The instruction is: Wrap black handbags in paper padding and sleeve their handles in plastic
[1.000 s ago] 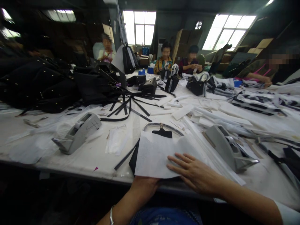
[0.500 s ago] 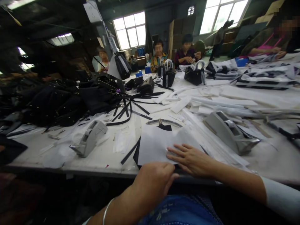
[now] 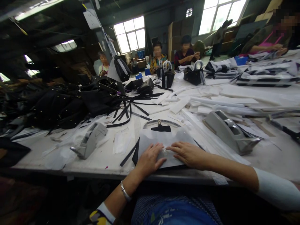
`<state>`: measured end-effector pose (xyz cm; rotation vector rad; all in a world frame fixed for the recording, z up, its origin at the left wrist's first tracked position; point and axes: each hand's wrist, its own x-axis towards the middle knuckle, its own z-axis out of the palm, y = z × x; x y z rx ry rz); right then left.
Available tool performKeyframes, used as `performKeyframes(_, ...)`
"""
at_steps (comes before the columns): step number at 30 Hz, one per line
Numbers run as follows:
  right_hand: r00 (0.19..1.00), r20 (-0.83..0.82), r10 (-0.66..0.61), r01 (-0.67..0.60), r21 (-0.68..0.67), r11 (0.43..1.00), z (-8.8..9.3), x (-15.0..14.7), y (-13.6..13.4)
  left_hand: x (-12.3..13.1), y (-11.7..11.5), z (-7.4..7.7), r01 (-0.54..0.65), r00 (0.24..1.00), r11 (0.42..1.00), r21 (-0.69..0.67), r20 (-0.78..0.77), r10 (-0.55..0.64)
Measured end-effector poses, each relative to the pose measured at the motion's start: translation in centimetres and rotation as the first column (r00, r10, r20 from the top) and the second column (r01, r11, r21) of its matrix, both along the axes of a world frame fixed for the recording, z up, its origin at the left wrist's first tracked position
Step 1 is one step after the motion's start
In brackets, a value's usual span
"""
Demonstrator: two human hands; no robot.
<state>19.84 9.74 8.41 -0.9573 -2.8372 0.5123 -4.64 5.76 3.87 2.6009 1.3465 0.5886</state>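
Note:
A black bag (image 3: pixel 160 128) lies flat at the table's front edge, its curved, wrapped handle (image 3: pixel 173 123) pointing away from me. White sheet material (image 3: pixel 146 140) covers most of its body, and black shows along the edges. My left hand (image 3: pixel 151 157) rests on the left part of the sheet with its fingers spread. From the right, my right hand (image 3: pixel 187 153) lies on the same sheet, fingers stretched out. The fingertips of both hands are close together near a shiny spot on the sheet. Neither hand grips anything.
Grey tape dispensers stand on the left (image 3: pixel 90 140) and right (image 3: pixel 231 132). Black straps (image 3: pixel 130 103) fan out behind the bag. Black bags (image 3: pixel 56 103) are heaped at the left, white strips (image 3: pixel 220 101) at the right. Several people sit or stand beyond the table (image 3: pixel 35 162).
My left hand has moved forward from the front edge, gone from curled to flat, and now rests on the sheet. My right hand is still on it. The sheet's near edge has shifted.

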Motion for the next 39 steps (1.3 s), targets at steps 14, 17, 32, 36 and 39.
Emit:
performKeyframes(14,0.980,0.153,0.124,-0.153,0.198,0.968,-0.5,-0.5,-0.2,-0.2,0.0,-0.4,0.009,0.998,0.999,-0.033,0.070,-0.006)
performKeyframes(17,0.976,0.172,0.130,-0.160,0.174,0.972,-0.3,-0.5,-0.2,-0.2,0.0,-0.3,0.019,0.998,0.999,-0.029,0.067,-0.017)
performKeyframes(32,0.982,0.178,0.069,-0.096,0.148,0.984,-1.2,-0.4,-0.6,-0.1,-0.1,0.3,0.015,0.995,0.999,-0.041,-0.095,-0.019)
performKeyframes(36,0.986,0.123,0.109,-0.126,0.144,0.981,-1.8,0.7,0.0,-0.8,-0.2,1.1,0.020,0.987,0.997,-0.077,-0.160,-0.032)
performKeyframes(39,0.992,0.088,0.095,-0.109,0.169,0.980,-2.4,1.3,0.0,-1.3,-0.4,0.8,0.022,0.983,0.998,-0.063,-0.181,-0.033)
